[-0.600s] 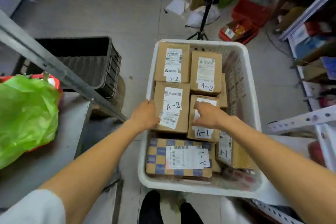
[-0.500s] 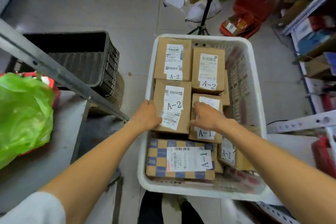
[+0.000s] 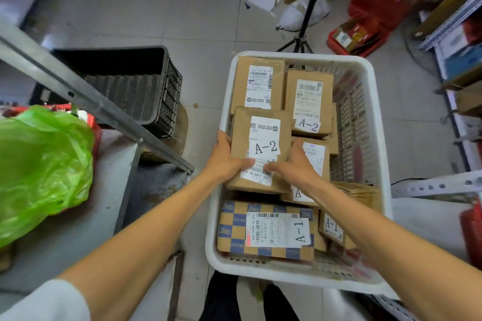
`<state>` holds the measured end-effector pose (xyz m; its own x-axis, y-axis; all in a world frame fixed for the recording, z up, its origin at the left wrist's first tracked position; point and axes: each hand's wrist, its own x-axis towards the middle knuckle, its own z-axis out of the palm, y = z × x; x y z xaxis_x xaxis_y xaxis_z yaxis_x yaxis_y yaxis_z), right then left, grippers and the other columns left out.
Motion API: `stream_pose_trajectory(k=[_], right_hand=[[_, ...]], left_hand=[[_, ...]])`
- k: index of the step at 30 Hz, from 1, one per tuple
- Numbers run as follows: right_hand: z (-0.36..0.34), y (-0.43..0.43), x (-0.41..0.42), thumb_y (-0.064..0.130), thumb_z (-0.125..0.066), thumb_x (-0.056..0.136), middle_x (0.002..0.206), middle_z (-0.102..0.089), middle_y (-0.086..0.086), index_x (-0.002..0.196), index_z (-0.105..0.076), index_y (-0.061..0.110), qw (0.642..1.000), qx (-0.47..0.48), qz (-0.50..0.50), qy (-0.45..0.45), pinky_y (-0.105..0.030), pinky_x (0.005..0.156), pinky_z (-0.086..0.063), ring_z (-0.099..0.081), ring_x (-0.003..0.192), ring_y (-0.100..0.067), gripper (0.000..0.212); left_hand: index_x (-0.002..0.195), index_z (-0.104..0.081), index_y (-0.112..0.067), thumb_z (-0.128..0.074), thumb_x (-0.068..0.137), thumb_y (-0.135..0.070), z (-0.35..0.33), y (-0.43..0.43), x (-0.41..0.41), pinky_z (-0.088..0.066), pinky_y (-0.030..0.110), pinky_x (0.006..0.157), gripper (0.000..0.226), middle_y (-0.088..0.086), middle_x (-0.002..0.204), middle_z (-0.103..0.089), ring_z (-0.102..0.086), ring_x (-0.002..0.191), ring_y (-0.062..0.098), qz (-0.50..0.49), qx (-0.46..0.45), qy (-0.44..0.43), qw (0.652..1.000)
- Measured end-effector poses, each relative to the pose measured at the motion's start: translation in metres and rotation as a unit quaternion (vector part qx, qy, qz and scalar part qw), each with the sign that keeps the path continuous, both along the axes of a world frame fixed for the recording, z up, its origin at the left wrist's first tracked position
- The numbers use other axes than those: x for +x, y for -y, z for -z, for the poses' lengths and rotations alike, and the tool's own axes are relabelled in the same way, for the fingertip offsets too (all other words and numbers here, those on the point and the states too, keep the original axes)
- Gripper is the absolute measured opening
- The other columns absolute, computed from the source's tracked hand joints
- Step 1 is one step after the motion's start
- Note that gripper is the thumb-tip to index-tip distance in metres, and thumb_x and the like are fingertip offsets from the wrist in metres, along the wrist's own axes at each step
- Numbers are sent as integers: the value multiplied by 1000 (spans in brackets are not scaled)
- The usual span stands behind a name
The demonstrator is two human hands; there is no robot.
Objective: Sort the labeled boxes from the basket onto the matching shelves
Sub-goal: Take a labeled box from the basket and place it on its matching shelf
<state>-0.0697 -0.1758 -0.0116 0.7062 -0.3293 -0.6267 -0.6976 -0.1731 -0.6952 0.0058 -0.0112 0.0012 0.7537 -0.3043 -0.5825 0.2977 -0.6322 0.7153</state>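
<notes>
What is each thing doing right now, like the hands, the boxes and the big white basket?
left hand: grips the left side of the middle A-2 box
right hand: grips its right side
middle A-2 box: held between both hands, label up
white basket: holds several boxes
checkered A-1 box: lying flat in the white basket, untouched
black crate: open-topped

Parcel storeroom or small warehouse. A white basket [image 3: 313,56] holds cardboard boxes [image 3: 309,101] bearing barcoded shipping labels and the handwritten bin codes A-1 and A-2. Metal shelves [image 3: 453,21] stacked with goods line the right side. A black crate [image 3: 135,81] and red baskets [image 3: 375,5] stand on the grey tiled floor [image 3: 156,8].
</notes>
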Motion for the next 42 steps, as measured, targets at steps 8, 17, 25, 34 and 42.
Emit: stream_pose_trajectory(k=[8, 17, 25, 34, 42], right_hand=[[-88, 9, -1, 9, -90, 51, 127, -42, -4, 119, -25, 25, 988, -44, 50, 142, -43, 105, -39, -42, 119, -23, 96], [-189, 11, -34, 13, -92, 44, 142, -37, 1, 150, -7, 26, 949, -59, -71, 303, -43, 111, -35, -37, 133, -17, 137], [-262, -1, -96, 22, -90, 43, 130, -49, 12, 151, 5, 31, 919, -88, -51, 381, -15, 93, -44, -49, 121, -4, 144], [-282, -61, -209, 33, -94, 41, 155, -24, 0, 151, 9, 35, 920, -97, 35, 379, -44, 116, -30, -29, 141, -13, 151], [-308, -80, -305, 23, -95, 52, 152, -31, -1, 151, 16, 24, 919, -149, 70, 358, -31, 113, -28, -35, 133, -9, 149]], left_hand=[[145, -26, -15, -74, 65, 18, -88, 10, -16, -54, 31, 76, 99, 9, 120, -63, -63, 102, 21, -101, -181, -81, 975], [150, 1, -39, -83, 60, 5, -169, 5, -51, -47, 42, 100, 131, 4, 140, -50, -52, 124, 21, -41, -240, 66, 968], [143, 26, -45, -89, 62, -19, -244, -7, -85, -30, 39, 114, 143, -4, 155, -29, -37, 136, 12, 115, -273, 171, 940], [145, 21, -44, -89, 63, -22, -273, -47, -162, -34, 39, 112, 139, -5, 150, -32, -40, 134, 14, 215, -255, 186, 924], [144, 12, -53, -94, 46, -33, -287, -52, -241, -36, 42, 110, 146, 2, 155, -27, -38, 135, 20, 239, -276, 178, 914]])
